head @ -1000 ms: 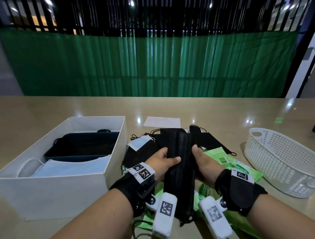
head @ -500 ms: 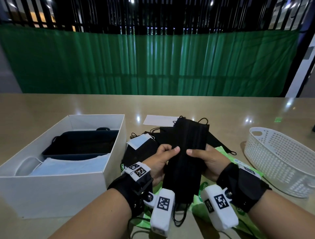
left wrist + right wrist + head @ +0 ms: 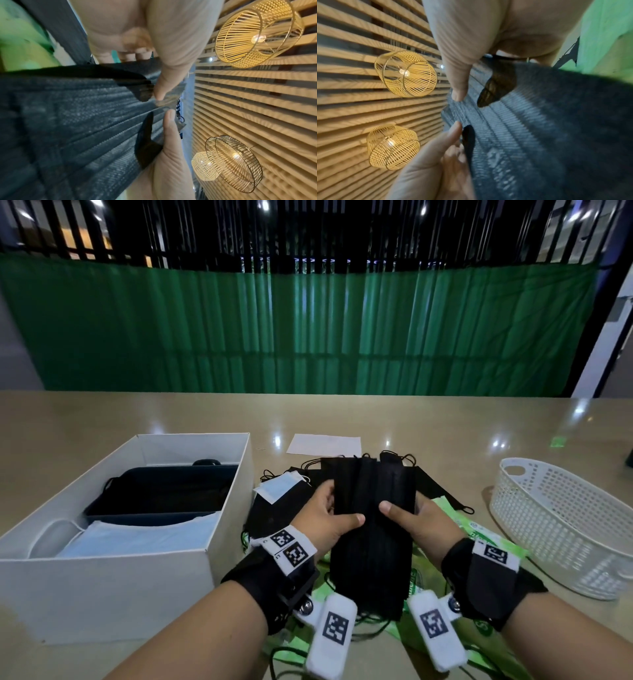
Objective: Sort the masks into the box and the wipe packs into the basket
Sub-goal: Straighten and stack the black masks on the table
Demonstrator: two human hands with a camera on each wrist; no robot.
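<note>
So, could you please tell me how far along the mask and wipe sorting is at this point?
Partly done. The box already holds dark masks and a light blue one. In hand: both the left hand and right hand grip a stack of black masks. Left: more masks on the table, and the green wipe packs; no pack shows in the basket.

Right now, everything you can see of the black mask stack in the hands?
The black mask stack is several pleated, woven-looking masks pressed together, long axis running away from the person, ear loops poking out at the far end and dangling near. The left hand and right hand grip its sides, thumbs on top, above the green wipe packs.
</note>
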